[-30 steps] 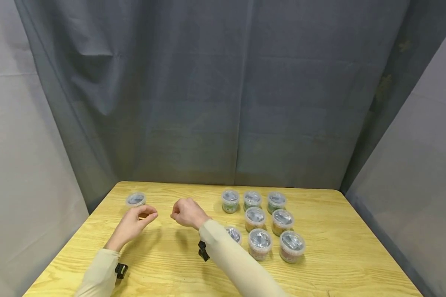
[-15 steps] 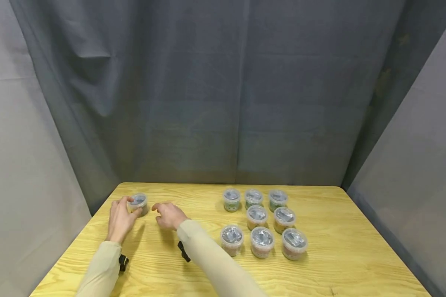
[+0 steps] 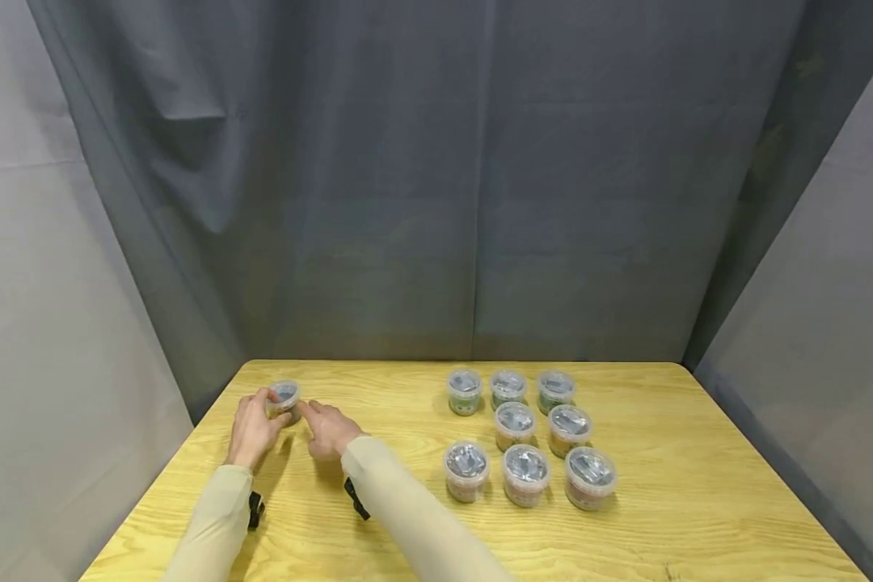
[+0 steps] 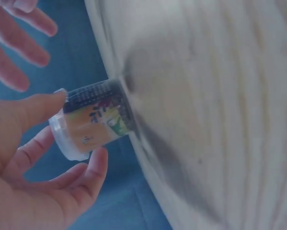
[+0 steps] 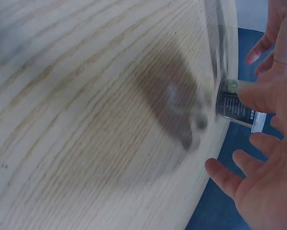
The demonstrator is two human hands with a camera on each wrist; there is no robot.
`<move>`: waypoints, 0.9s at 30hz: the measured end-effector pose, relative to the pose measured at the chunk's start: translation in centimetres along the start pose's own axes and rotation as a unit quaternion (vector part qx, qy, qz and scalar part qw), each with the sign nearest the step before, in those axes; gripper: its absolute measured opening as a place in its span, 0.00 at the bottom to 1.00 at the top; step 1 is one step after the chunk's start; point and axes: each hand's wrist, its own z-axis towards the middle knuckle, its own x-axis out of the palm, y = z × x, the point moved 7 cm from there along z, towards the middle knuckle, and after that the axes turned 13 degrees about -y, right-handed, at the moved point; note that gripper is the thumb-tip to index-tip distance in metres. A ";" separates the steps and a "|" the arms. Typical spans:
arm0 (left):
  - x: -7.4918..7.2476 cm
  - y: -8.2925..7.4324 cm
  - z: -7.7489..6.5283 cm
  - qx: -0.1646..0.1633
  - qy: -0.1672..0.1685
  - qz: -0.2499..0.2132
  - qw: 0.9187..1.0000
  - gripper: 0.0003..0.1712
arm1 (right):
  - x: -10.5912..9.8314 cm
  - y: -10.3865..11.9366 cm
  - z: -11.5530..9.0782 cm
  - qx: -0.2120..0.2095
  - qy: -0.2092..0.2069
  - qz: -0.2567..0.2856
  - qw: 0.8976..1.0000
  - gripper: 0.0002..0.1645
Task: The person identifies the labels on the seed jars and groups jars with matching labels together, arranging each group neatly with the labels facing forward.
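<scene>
A small clear plastic tub (image 3: 286, 391) with a lid stands upright near the table's far left corner. Its label (image 4: 91, 125), orange and black with a cartoon picture, shows in the left wrist view. My left hand (image 3: 252, 430) holds this tub from the left, thumb on one side of the lid rim and fingers on the other. On the tub's right is my right hand (image 3: 331, 429), its index finger reaching to the side of the tub; whether it touches cannot be told. In the right wrist view the right thumb (image 5: 259, 97) partly covers the tub, and the other fingers are spread loosely.
Several similar lidded tubs stand in rows on the right: green-labelled ones (image 3: 465, 394) at the back, orange ones (image 3: 515, 424) in the middle, pinkish ones (image 3: 466, 470) in front. The wooden table (image 3: 698, 485) ends at a grey curtain (image 3: 378, 202) behind.
My left hand has moved in around the tub at the far left and now holds it. My right hand has moved left, away from the rows, up beside that tub.
</scene>
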 end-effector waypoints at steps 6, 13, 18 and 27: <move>0.5 0.1 0.0 0.012 -0.024 -0.001 1.000 0.15 | 0.5 -0.1 -0.2 0.012 0.013 -0.015 1.000 0.53; 0.2 -0.2 -0.3 0.006 -0.021 -0.018 1.000 0.14 | 0.7 -0.2 -0.6 0.004 0.012 -0.019 1.000 0.55; 0.0 -1.3 -1.0 0.028 -0.027 -0.022 0.999 0.14 | 0.0 -0.9 -0.7 -0.009 -0.024 -0.007 1.000 0.53; 0.0 -4.6 -2.3 0.042 -0.036 -0.051 0.997 0.14 | -3.4 -2.1 -1.9 -0.022 -0.142 0.005 0.990 0.37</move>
